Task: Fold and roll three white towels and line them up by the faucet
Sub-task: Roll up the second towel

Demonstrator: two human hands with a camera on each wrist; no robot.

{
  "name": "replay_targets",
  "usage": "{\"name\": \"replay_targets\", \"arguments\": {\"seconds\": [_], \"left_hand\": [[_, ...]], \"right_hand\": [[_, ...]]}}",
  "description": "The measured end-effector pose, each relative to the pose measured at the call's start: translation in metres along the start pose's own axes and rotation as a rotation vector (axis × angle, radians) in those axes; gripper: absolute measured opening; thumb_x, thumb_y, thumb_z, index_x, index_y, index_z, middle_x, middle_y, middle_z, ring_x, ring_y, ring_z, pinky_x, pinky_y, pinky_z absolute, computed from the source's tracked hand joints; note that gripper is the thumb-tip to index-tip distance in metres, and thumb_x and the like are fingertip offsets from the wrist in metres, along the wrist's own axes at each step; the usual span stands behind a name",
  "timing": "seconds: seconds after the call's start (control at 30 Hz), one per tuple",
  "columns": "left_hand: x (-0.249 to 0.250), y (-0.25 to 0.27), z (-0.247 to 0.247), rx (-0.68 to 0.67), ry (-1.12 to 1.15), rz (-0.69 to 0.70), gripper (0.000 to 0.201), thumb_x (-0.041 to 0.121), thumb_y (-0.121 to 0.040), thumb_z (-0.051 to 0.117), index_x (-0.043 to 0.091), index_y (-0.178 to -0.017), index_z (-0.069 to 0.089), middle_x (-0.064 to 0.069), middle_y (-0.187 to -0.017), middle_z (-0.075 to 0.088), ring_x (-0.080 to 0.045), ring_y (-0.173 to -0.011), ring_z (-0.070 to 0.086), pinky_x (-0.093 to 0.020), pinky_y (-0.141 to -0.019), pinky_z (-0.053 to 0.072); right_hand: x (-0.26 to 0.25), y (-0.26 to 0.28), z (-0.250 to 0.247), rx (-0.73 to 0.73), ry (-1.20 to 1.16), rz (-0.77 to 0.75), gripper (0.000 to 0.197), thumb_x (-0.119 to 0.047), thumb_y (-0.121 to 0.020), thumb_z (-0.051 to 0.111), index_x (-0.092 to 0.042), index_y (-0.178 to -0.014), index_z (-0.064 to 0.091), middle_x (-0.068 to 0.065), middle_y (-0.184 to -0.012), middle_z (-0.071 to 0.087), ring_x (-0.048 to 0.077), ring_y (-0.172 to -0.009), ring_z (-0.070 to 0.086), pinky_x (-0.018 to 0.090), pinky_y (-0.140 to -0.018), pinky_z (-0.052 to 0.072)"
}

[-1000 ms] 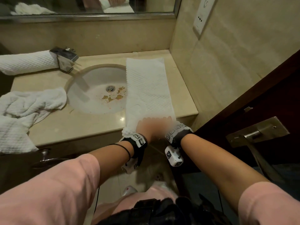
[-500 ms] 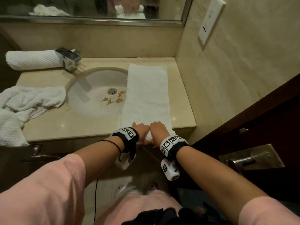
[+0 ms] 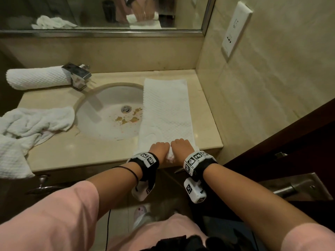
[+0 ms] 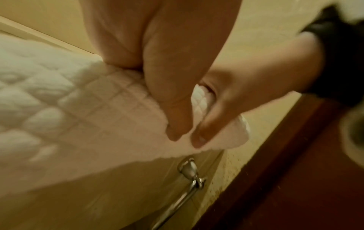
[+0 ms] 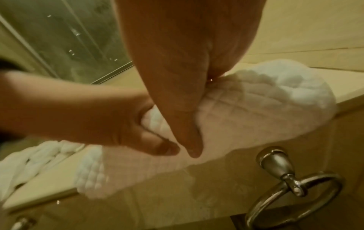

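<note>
beige stone worktop (image 3: 54, 156) fills the head view, with a sink (image 3: 101, 127) set in it under a mirror. since a second ago both hands have drawn together at the near end of the folded towel (image 3: 166, 109), and that end has gone from flat to a small bunched roll. i judge the rolling of the second towel has just begun. the left hand (image 3: 159, 148) and right hand (image 3: 181, 146) sit side by side, touching the roll at the worktop's front edge. the strip is long, narrow and waffle-textured, running toward the back wall and partly over the sink's right rim. one rolled towel (image 3: 36, 77) already lies beside the faucet (image 3: 78, 75); a crumpled towel (image 3: 30, 124) waits on the left.

left wrist view: the left hand's fingers (image 4: 177, 118) are curled and clamped on the towel's turned edge, thumb tips nearly meeting, with cloth overhanging the worktop front.

right wrist view: the right hand's fingers (image 5: 189, 132) likewise pinch the roll, whose end bulges thick to the right above a metal ring handle (image 5: 295, 194).
</note>
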State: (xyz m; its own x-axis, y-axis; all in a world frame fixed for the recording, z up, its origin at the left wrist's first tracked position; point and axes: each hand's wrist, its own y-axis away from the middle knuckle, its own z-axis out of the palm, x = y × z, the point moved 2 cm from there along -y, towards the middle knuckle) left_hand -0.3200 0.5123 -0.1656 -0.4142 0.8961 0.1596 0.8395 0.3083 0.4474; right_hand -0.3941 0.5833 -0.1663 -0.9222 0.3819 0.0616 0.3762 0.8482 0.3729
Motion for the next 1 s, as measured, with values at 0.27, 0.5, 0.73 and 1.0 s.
{"name": "replay_targets", "arguments": {"seconds": [0.27,0.5,0.73,1.0], "left_hand": [[-0.004,-0.008,-0.007,-0.09,0.064,0.027,0.045,0.025,-0.078,0.073,0.01,-0.116,0.055,-0.009,-0.112,0.064,-0.026,-0.101,0.061,-0.035,-0.087,0.05],[0.001,-0.002,0.012,0.144,-0.035,0.027,0.061,0.045,-0.079,0.07,0.011,-0.122,0.043,-0.007,-0.121,0.051,-0.025,-0.11,0.049,-0.032,-0.087,0.039],[-0.006,-0.008,-0.002,-0.032,0.076,0.016,0.048,0.034,-0.08,0.071,0.007,-0.114,0.052,-0.011,-0.115,0.06,-0.027,-0.105,0.057,-0.033,-0.086,0.044],[-0.002,-0.007,0.0,-0.053,0.1,0.025,0.052,0.029,-0.077,0.074,0.01,-0.121,0.052,-0.009,-0.116,0.062,-0.024,-0.103,0.059,-0.033,-0.089,0.048]], "right_hand": [[0.0,-0.005,0.003,-0.039,0.012,0.024,0.048,-0.027,-0.084,0.069,-0.009,-0.122,0.047,0.009,-0.122,0.053,0.026,-0.115,0.048,0.033,-0.094,0.038],[0.008,-0.014,0.002,-0.173,-0.047,-0.015,0.052,-0.038,-0.077,0.075,-0.014,-0.117,0.052,0.004,-0.113,0.062,0.023,-0.104,0.058,0.033,-0.093,0.044],[0.004,-0.002,0.003,0.031,-0.042,0.011,0.056,-0.037,-0.076,0.075,-0.009,-0.116,0.047,0.008,-0.113,0.053,0.025,-0.105,0.051,0.033,-0.088,0.039],[0.002,-0.003,0.003,-0.043,0.003,0.007,0.042,-0.028,-0.083,0.07,-0.01,-0.116,0.049,0.007,-0.111,0.06,0.025,-0.102,0.055,0.032,-0.086,0.042]]}}
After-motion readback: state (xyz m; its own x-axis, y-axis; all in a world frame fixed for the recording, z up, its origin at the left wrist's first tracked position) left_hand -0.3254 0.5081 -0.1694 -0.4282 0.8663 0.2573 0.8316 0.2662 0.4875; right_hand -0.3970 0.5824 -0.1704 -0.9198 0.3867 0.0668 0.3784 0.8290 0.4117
